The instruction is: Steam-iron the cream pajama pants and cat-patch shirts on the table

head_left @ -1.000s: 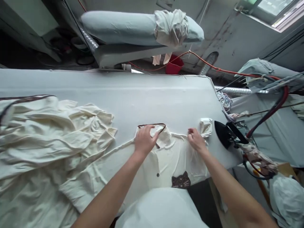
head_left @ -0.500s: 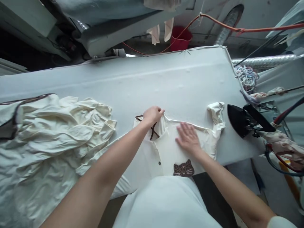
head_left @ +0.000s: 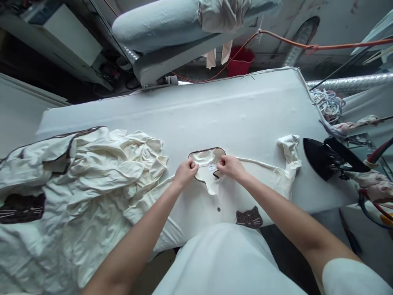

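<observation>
Shirt front: the cream shirt point(head_left: 199, 205) lies on the surface right before you, its near part hidden by your own white top point(head_left: 221, 262); the small dark button point(head_left: 219, 209) and the cat patch point(head_left: 249, 218) face up.
Heap: to your left, a crumpled heap point(head_left: 104, 180) of like cloth with dark trim lies close beside the shirt, clear of both your hands.
Left hand point(head_left: 186, 172): it was bunched at the right side of the neck half a second ago; now you have it pinching the left edge of the collar.
Right hand point(head_left: 231, 167): then it lay flat on the chest; it has come in and pinches the right edge, so your two hands stand apart with the neck opening between them.
Label point(head_left: 211, 167): covered then, it now shows in the opening, which tells you the inside of the neck faces you.
Collar point(head_left: 208, 149): the trim that crossed over itself is now an open outline; as I judge it, you have gone from smoothing the chest to squaring the neck.
Sleeve point(head_left: 290, 151): folded up at your right, much as it was.
Iron point(head_left: 319, 159): untouched, just beyond the sleeve.
Surface point(head_left: 196, 119): pale and padded, it runs on past the collar.
Padded arm point(head_left: 156, 28): farthest off, with cloth draped over it.
</observation>
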Demonstrator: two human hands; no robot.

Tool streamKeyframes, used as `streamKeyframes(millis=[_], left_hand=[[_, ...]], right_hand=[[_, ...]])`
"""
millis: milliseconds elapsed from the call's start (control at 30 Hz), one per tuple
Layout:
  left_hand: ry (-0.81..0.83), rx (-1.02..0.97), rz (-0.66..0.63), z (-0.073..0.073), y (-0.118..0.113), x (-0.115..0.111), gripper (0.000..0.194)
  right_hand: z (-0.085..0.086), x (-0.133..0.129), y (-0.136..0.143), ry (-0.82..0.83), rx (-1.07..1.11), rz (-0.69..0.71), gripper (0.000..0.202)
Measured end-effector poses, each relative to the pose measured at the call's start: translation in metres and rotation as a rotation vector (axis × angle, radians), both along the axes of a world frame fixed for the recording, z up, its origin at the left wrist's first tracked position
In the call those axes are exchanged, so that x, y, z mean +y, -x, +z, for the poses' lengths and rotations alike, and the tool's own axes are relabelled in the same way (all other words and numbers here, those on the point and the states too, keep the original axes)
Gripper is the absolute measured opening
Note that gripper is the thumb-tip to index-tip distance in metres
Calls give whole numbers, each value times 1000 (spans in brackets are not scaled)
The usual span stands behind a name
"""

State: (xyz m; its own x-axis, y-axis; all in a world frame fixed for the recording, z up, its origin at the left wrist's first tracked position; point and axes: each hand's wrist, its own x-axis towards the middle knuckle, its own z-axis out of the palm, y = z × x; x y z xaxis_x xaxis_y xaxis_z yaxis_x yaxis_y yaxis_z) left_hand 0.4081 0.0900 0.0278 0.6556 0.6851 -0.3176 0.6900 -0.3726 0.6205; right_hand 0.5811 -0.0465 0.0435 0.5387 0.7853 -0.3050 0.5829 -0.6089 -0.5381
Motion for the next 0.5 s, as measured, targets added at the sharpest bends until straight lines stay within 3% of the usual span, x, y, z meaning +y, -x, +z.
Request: streamKeyframes(millis=[100, 167, 233, 300, 400, 433, 500], left_hand=[[-122, -260, 194, -15, 64, -15, 18], [-206, -196, 101, -18, 99, -20, 17], [-354, -125, -96, -17, 115, -25, 22], [-499, -134, -267, -16, 112, -30, 34], [-549, -169, -443, -18, 91, -33, 33], [-523, -175, -479, -19, 83, -32, 27], [-437, -154, -491, -19, 71, -24, 22]], right_hand=[[-15, -55, 1, -238, -145, -218, 11], [-20, -89, 0, -276, -342, -204, 16], [-23, -113, 1, -240, -522, -64, 34], [-24, -122, 3, -234, -613, 145, 47], [-25, -111, 1, -276, -528, 437, 38], [-25, -103, -3, -265, -462, 474, 31], [-23, -83, -12, -165, -337, 419, 24]])
